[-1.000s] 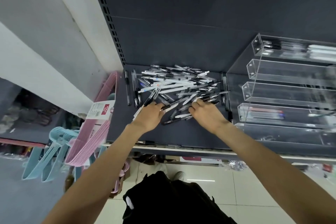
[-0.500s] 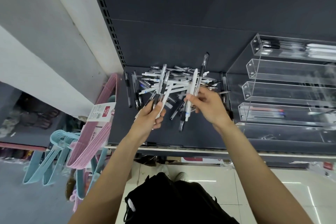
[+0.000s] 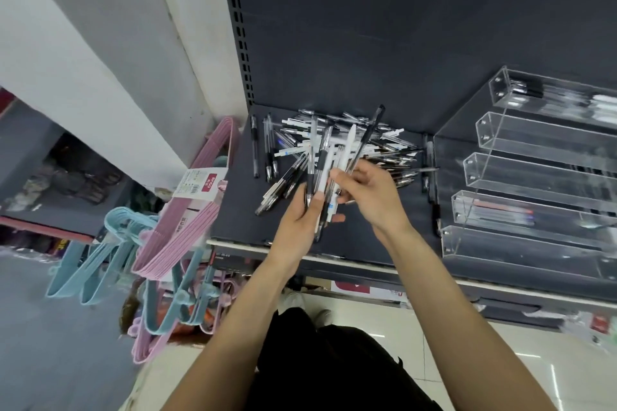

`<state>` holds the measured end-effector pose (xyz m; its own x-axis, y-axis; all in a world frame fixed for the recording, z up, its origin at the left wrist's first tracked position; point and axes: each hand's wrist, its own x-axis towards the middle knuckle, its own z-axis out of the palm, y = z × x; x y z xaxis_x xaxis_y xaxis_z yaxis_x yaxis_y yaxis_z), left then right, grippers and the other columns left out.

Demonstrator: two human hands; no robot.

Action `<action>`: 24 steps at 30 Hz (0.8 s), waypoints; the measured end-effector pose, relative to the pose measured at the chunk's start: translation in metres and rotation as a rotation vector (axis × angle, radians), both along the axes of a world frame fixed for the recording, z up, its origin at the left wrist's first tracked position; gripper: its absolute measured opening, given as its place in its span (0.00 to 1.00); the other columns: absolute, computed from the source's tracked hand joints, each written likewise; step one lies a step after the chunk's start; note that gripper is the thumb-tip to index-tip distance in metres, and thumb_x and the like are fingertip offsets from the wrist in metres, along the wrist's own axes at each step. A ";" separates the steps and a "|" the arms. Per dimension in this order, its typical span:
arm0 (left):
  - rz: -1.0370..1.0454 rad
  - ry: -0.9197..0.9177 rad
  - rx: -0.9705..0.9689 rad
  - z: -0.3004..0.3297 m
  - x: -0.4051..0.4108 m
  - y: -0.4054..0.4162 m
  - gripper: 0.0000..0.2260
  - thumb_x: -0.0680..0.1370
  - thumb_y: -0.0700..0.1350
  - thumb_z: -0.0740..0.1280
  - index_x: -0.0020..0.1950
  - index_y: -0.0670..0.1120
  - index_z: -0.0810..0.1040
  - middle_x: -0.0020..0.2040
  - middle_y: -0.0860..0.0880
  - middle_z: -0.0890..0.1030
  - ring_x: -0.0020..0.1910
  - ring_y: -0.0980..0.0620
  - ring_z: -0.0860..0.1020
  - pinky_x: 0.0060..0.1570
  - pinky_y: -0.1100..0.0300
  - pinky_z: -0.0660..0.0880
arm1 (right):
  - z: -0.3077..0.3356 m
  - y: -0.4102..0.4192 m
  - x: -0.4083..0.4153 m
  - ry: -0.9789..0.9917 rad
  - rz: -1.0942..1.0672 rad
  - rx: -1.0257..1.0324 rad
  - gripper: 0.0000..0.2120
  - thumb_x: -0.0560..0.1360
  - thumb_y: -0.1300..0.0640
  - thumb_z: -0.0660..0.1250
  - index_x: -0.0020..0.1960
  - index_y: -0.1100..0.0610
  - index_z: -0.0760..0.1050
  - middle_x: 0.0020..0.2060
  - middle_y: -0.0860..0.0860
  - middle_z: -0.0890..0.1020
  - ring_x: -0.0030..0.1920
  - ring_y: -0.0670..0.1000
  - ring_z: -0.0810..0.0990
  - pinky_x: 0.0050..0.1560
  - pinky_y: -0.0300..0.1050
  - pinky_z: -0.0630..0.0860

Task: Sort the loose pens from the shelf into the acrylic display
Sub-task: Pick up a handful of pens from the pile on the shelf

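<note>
Dark shelf (image 3: pixel 350 240) below, pen bundle (image 3: pixel 329 157) gripped between left hand (image 3: pixel 300 220) and right hand (image 3: pixel 370 190).

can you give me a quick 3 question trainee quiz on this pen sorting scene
1. True or false: the acrylic display stands to the left of the pile of loose pens.
2. Multiple choice: what does the left hand hold? A) a pink hanger B) a bunch of pens C) nothing
3. Fill the gap: the pink hangers hang off the shelf on its ___ side.

Key
1. False: the display is right of the pile.
2. B: the left hand grips the bunch while the right hand pinches pens in it.
3. Left.
</note>
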<state>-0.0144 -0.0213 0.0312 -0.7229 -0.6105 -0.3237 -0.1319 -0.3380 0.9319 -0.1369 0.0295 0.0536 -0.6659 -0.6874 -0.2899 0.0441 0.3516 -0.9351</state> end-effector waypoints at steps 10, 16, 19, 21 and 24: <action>0.104 0.000 -0.046 0.011 -0.004 0.025 0.08 0.83 0.46 0.57 0.60 0.53 0.71 0.44 0.53 0.82 0.38 0.57 0.79 0.35 0.63 0.76 | 0.003 0.018 -0.004 0.118 0.151 0.045 0.10 0.74 0.56 0.70 0.45 0.64 0.79 0.36 0.60 0.79 0.26 0.46 0.74 0.33 0.41 0.73; 0.202 -0.049 -0.036 0.009 -0.004 0.050 0.09 0.83 0.43 0.57 0.62 0.49 0.71 0.52 0.51 0.81 0.45 0.59 0.82 0.43 0.64 0.79 | 0.006 0.027 -0.008 0.197 0.288 0.091 0.11 0.70 0.57 0.74 0.51 0.57 0.77 0.38 0.54 0.82 0.32 0.46 0.80 0.30 0.35 0.75; 0.240 -0.020 0.022 0.014 -0.005 0.058 0.09 0.83 0.43 0.57 0.63 0.46 0.70 0.50 0.50 0.81 0.43 0.64 0.81 0.41 0.71 0.76 | 0.009 0.033 -0.003 0.209 0.342 0.065 0.13 0.72 0.59 0.72 0.55 0.57 0.77 0.39 0.52 0.82 0.29 0.47 0.81 0.30 0.38 0.79; 0.279 -0.016 0.033 0.017 -0.007 0.062 0.10 0.83 0.43 0.57 0.63 0.44 0.69 0.49 0.50 0.80 0.41 0.66 0.80 0.39 0.72 0.75 | 0.009 0.035 0.001 0.262 0.356 0.063 0.11 0.74 0.57 0.70 0.55 0.59 0.78 0.42 0.52 0.80 0.26 0.44 0.80 0.28 0.34 0.76; 0.313 -0.029 -0.017 0.015 -0.009 0.063 0.09 0.83 0.44 0.58 0.62 0.45 0.70 0.49 0.48 0.80 0.41 0.60 0.79 0.41 0.66 0.76 | 0.009 0.039 -0.002 0.313 0.345 0.077 0.10 0.78 0.53 0.65 0.51 0.59 0.80 0.43 0.53 0.77 0.24 0.41 0.77 0.30 0.28 0.71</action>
